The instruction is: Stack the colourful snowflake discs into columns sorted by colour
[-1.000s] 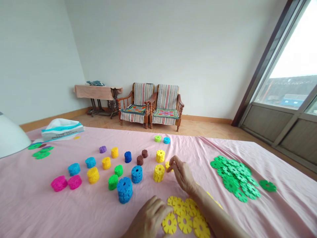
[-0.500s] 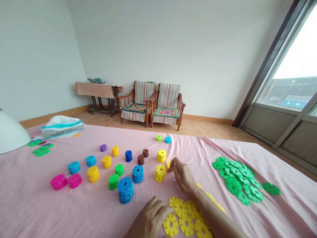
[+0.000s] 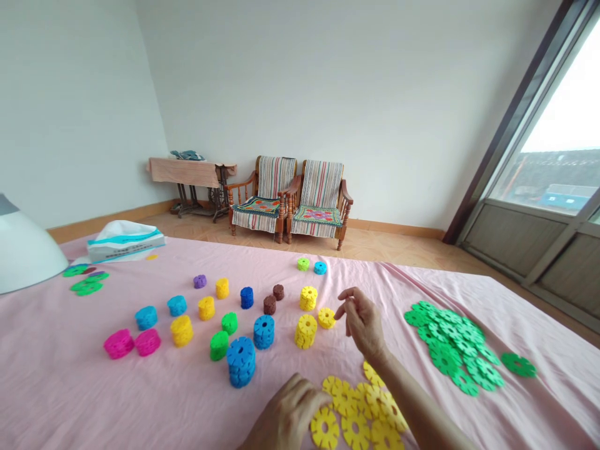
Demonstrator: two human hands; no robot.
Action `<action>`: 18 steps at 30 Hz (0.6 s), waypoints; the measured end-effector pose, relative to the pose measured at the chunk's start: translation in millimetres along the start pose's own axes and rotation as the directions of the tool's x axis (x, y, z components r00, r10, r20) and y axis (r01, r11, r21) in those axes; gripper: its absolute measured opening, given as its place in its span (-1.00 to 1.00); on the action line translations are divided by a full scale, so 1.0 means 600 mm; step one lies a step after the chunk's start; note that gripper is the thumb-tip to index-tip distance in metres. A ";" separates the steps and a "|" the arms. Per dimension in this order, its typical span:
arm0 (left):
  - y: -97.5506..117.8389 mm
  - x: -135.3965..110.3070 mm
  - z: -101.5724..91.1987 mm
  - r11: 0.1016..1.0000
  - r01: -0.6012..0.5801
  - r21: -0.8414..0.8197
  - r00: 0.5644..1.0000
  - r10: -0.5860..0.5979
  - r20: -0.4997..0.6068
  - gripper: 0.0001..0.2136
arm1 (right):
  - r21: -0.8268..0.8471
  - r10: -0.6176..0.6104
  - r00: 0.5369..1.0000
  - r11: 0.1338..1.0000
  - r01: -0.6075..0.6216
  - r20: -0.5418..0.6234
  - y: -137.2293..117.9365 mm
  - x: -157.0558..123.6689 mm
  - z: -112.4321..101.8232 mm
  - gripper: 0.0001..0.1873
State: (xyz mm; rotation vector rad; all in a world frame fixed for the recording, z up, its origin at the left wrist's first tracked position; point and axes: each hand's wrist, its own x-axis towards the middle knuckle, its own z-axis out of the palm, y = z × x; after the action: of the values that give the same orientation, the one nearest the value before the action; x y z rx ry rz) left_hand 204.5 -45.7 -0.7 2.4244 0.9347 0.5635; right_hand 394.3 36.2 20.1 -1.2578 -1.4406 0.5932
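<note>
Although both hands are above the same pink bedsheet (image 3: 56,387), they are apart from each other, and I give all places from the tall blue stack of snowflake discs (image 3: 241,361). Far to the left of this stack lie a few flat green and purple discs (image 3: 87,282), and nearer to it, also on its left, sit two magenta stacks (image 3: 125,343) among smaller cyan and yellow stacks. Just to the right of the blue stack, and lower in the view, is the left hand (image 3: 287,415); its fingers (image 3: 313,400) come down at the edge of the loose yellow discs (image 3: 356,412), but whether they hold one I cannot tell. Further right of the stack stand a yellow stack (image 3: 305,331) and a low yellow pile (image 3: 327,317). The right hand (image 3: 364,325) is raised over the sheet just beside that low pile, with its fingers (image 3: 349,300) loosely opened and touching nothing. Well to the right of the stack, past this hand, lies a wide heap of flat green discs (image 3: 450,350), with a single green disc (image 3: 518,365) beside it.
</note>
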 end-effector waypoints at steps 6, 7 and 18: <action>-0.010 -0.003 0.006 0.998 -0.037 -0.046 0.989 0.031 -0.142 -0.87 | -0.062 0.026 0.979 0.998 -0.013 0.201 -0.014 -0.034 -0.001 -0.82; -0.011 -0.003 0.005 0.997 -0.004 -0.077 0.985 -0.009 -0.174 -0.86 | -0.091 -0.003 0.974 0.996 0.024 0.225 -0.018 -0.047 -0.002 -0.83; -0.021 0.013 -0.016 0.547 0.233 -0.804 0.865 -0.495 -0.086 -0.63 | -0.331 -0.395 0.790 0.751 0.572 0.470 -0.053 -0.137 0.010 -0.50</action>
State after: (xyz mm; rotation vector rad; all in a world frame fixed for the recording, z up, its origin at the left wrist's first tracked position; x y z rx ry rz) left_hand 198.4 -29.1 1.6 1.3150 1.0076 0.9584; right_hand 365.3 -46.8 14.1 -1.0623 -2.2456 0.1158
